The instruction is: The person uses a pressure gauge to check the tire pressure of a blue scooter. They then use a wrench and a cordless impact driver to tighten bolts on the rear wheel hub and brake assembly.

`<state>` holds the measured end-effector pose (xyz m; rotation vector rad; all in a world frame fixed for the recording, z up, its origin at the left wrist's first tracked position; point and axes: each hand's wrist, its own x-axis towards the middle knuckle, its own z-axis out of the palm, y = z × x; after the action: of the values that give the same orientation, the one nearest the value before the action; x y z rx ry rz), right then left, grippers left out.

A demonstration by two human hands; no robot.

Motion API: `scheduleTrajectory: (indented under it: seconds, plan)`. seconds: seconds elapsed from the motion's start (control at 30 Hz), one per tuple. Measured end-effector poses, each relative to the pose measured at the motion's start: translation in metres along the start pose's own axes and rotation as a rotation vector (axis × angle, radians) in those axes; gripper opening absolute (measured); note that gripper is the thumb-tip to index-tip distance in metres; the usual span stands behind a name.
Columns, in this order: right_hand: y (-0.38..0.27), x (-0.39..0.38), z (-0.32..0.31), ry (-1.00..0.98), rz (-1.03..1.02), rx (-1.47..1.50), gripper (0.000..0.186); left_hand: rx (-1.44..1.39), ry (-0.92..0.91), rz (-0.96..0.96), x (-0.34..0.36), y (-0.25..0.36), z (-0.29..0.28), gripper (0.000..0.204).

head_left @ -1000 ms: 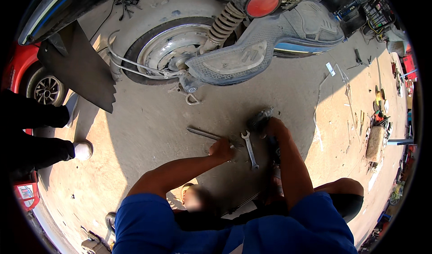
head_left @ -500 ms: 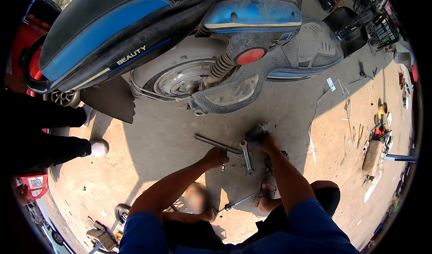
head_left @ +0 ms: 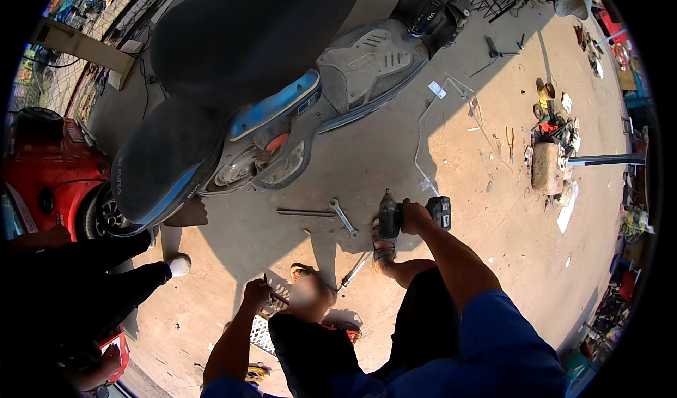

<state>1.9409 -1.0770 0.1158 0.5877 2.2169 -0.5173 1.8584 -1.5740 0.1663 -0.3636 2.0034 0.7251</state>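
Observation:
My right hand (head_left: 415, 218) is wrapped round the handle of a dark cordless impact wrench (head_left: 388, 216), held up off the ground with its nose pointing away from me. Lower left, my left hand (head_left: 255, 296) is closed, and a short dark piece pokes out by its fingers; what it grips cannot be made out. That hand is beside a light perforated crate (head_left: 261, 336), partly hidden by my leg. On the ground between the hands lie an open-ended spanner (head_left: 343, 218) and a long metal bar (head_left: 305, 213). A thin metal tool (head_left: 353, 271) lies by my sandalled foot (head_left: 383, 243).
A blue and black scooter (head_left: 275, 109) stands across the far side. At the left are a red vehicle (head_left: 60, 176) and another person's dark-clothed legs (head_left: 127, 271). Pliers (head_left: 510, 145), a stone block (head_left: 547, 169) and a bent clear strip (head_left: 421, 140) lie to the right.
My right hand has raised the impact wrench and turned it. My left hand has moved left and back from beside the spanner to the crate. The whole view has shifted and I sit more upright.

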Motion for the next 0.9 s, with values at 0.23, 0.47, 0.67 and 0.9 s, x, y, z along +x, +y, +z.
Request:
scheduleTrajectory:
  seconds: [0.23,0.47,0.67,0.9]
  plan:
    - [0.108,-0.178,-0.038,-0.131,0.148,0.105,0.054,-0.157,-0.055,-0.186,-0.152,-0.01,-0.022,0.006]
    - [0.209,-0.317,-0.011,-0.328,0.416,0.343,0.074,0.116,-0.291,0.004,-0.244,0.097,-0.04,0.008]
    - [0.26,-0.395,0.001,-0.232,0.568,0.793,0.058,-0.265,-0.334,0.061,-0.267,0.295,0.018,0.014]
    - [0.293,-0.421,-0.045,-0.295,0.748,1.051,0.061,-0.317,-0.605,0.418,-0.326,0.541,0.114,0.009]
